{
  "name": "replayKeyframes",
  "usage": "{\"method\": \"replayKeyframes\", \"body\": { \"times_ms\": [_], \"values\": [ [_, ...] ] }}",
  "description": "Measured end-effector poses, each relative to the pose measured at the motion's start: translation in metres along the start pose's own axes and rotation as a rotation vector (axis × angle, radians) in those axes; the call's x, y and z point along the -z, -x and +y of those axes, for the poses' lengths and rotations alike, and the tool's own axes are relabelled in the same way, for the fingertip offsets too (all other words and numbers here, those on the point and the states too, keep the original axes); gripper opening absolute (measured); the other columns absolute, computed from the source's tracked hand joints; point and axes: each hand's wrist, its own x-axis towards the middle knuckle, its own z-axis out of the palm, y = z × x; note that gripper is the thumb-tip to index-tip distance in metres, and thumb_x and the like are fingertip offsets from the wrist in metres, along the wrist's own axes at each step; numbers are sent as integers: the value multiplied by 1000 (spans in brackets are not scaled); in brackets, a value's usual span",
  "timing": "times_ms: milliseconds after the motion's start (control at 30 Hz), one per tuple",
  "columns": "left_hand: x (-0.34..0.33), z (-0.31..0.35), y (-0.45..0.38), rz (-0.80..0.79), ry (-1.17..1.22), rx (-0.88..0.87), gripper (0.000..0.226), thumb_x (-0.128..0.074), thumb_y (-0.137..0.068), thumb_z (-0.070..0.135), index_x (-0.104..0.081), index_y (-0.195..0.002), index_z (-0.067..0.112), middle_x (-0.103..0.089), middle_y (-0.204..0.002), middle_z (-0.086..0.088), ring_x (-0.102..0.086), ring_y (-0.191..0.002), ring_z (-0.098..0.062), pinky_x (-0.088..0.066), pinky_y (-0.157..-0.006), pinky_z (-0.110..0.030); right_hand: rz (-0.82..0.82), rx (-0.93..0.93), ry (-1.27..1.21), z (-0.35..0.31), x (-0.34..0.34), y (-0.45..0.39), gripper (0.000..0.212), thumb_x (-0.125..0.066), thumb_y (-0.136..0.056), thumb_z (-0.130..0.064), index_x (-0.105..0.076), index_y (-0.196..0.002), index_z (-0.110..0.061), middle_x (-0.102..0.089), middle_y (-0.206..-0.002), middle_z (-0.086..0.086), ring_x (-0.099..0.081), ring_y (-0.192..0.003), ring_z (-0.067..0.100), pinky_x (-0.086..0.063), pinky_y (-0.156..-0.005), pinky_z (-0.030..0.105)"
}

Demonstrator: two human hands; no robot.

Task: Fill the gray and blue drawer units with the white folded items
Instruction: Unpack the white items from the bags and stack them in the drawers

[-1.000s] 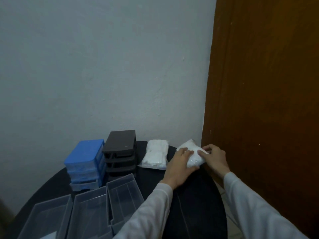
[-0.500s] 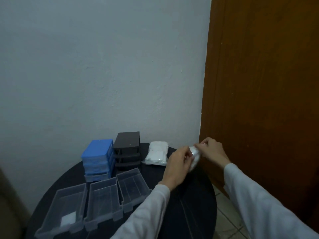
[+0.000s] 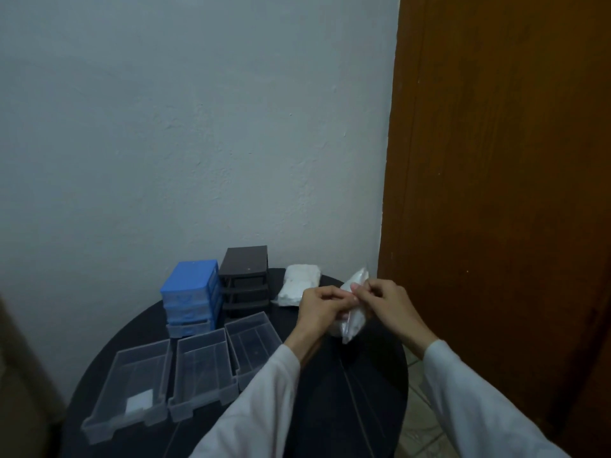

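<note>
A clear plastic packet of white folded items (image 3: 354,317) is held upright above the round black table (image 3: 363,391), pinched near its top by my left hand (image 3: 322,309) and my right hand (image 3: 386,302). A second white packet (image 3: 299,287) lies at the table's back. The blue drawer unit (image 3: 191,297) and the dark gray drawer unit (image 3: 244,276) stand side by side at the back left. Three clear drawers lie pulled out in front: the left drawer (image 3: 129,385) holds one white folded item (image 3: 139,400), the middle drawer (image 3: 201,371) and the right drawer (image 3: 253,342) look bare.
A pale wall rises right behind the units. A brown wooden door (image 3: 496,193) stands close on the right, with tiled floor (image 3: 416,411) below the table's right edge. A dark brownish object (image 3: 20,375) edges in at the far left.
The packet was lifted off the table's back right and turned upright between both hands, nearer to me. The view has pulled back, showing all three drawers and the white item in the left one.
</note>
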Motion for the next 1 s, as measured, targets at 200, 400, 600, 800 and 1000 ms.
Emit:
{"method": "replayKeyframes", "body": {
  "times_ms": [200, 400, 600, 800, 1000],
  "values": [
    [11, -2, 1, -105, 56, 66, 5, -69, -79, 10, -69, -75, 13, -67, -79, -2, -59, -72, -10, -46, -59, -16, -100, 49, -133, 4, 5, 3, 45, -48, -84, -45, -61, -78, -3, -54, -65, 7, -50, -57, 10, -42, -60, 21],
    [11, -7, -3, -177, 147, 162, 10, -62, -85, 16, -69, -91, 11, -68, -91, -3, -61, -86, -13, -46, -68, -18, -34, 110, -147, 9, 0, 5, 31, -49, -91, -31, -58, -73, -7, -53, -64, 4, -49, -53, 1, -41, -57, 17],
    [10, -10, -3, -178, 126, 77, 15, -54, -91, 6, -66, -83, 8, -64, -63, 6, -57, -61, -2, -46, -59, -12, 31, 112, -166, 16, -5, 3, 28, -57, -89, -25, -60, -77, 0, -60, -70, 5, -53, -55, -2, -42, -54, 9],
    [1, -13, -2, -50, -30, -102, 10, -57, -90, 9, -64, -84, 8, -66, -76, -4, -62, -72, -10, -48, -62, -13, 10, 95, -120, 17, -6, 4, 22, -49, -94, -25, -59, -80, -12, -58, -71, -2, -55, -61, 0, -43, -56, 10],
    [-5, -14, 6, -5, -595, -402, 18, -41, -99, 29, -46, -83, 21, -52, -82, 5, -49, -70, 0, -37, -63, -10, 40, 127, -45, 20, -14, 9, 22, -40, -98, -21, -57, -97, -6, -60, -89, -1, -59, -79, 2, -48, -63, 11]
  ]
}}
